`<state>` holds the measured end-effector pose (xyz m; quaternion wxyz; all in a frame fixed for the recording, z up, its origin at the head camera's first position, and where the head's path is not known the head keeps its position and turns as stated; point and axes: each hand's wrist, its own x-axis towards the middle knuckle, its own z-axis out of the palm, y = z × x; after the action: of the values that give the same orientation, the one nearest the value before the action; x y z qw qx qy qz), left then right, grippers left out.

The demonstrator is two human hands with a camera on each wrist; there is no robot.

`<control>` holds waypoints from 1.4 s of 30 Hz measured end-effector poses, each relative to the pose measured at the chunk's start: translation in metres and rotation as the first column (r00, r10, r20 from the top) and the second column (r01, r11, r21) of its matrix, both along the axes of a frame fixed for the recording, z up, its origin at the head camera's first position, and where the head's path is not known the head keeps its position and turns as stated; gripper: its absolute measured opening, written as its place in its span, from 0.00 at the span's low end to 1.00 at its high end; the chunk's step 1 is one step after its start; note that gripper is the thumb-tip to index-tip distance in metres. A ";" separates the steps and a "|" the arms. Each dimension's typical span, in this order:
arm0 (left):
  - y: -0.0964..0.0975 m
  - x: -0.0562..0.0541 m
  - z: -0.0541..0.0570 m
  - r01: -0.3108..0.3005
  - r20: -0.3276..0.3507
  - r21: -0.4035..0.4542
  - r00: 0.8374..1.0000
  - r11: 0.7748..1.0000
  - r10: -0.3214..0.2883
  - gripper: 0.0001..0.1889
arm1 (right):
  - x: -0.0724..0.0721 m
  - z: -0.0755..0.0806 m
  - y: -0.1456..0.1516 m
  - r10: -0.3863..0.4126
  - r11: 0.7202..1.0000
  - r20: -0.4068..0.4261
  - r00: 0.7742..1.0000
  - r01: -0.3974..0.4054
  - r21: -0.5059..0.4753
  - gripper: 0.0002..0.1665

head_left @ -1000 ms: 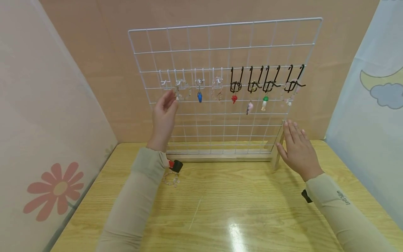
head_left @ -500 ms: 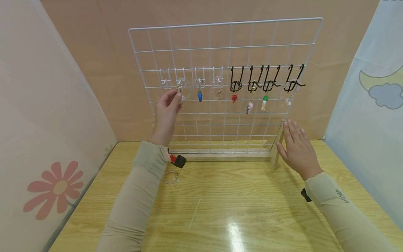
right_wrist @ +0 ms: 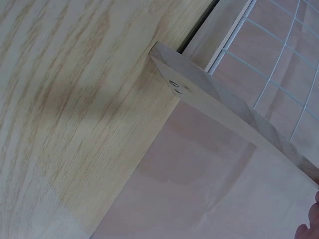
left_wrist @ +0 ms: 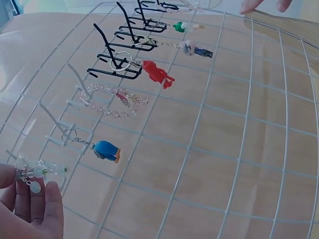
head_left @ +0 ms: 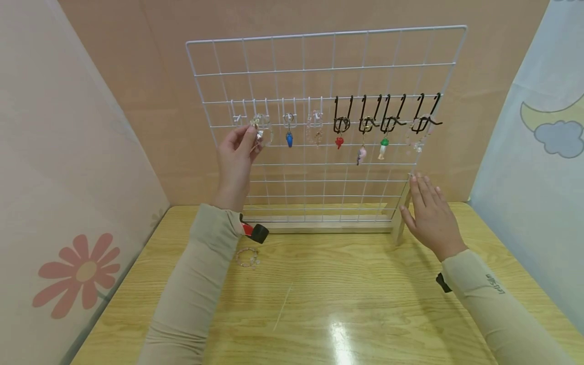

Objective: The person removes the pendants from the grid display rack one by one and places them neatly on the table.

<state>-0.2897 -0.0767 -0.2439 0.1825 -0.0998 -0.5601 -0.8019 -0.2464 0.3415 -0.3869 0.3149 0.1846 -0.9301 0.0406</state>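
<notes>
My left hand pinches a beaded bracelet between thumb and fingers at the second white hook from the left. Its clear and pale green beads and a small round charm show in the left wrist view. The bracelet's far loop overlaps that hook in the head view. To its left, the outermost white hook bears nothing. A keychain with a blue figure hangs on the hook to the right. My right hand, fingers straight, rests against the wooden side post of the white wire grid.
A pink beaded bracelet lies on the wooden table, near my left wrist. Further right along the grid hang a clear bracelet, a red keychain, a pink-purple keychain, a green-and-white keychain and another bracelet.
My left hand first came beside the hanging bracelet, then took hold of it, and has since shifted slightly left and up with it. The right hand stays on the post.
</notes>
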 end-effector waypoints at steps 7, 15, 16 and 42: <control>0.001 0.005 0.006 0.003 -0.025 0.029 1.000 1.000 -0.002 0.09 | -0.001 0.000 0.001 0.002 1.000 0.005 1.000 -0.002 0.005 0.47; 0.004 0.009 0.011 0.007 -0.037 0.035 0.999 0.999 -0.005 0.06 | -0.002 -0.001 0.002 -0.006 1.000 0.034 0.999 0.006 0.001 0.47; 0.004 0.009 0.012 0.010 -0.036 0.036 0.999 0.999 -0.008 0.05 | -0.001 -0.001 0.002 -0.009 1.000 0.040 0.999 0.009 0.000 0.48; -0.009 0.034 -0.039 0.270 0.119 -0.162 0.960 0.949 -0.252 0.16 | -0.001 0.000 0.001 0.001 1.000 0.023 1.000 -0.001 -0.001 0.48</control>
<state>-0.2561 -0.0857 -0.2824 0.0377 -0.1498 -0.6191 -0.7699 -0.2477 0.3426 -0.3865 0.3040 0.1843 -0.9337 0.0432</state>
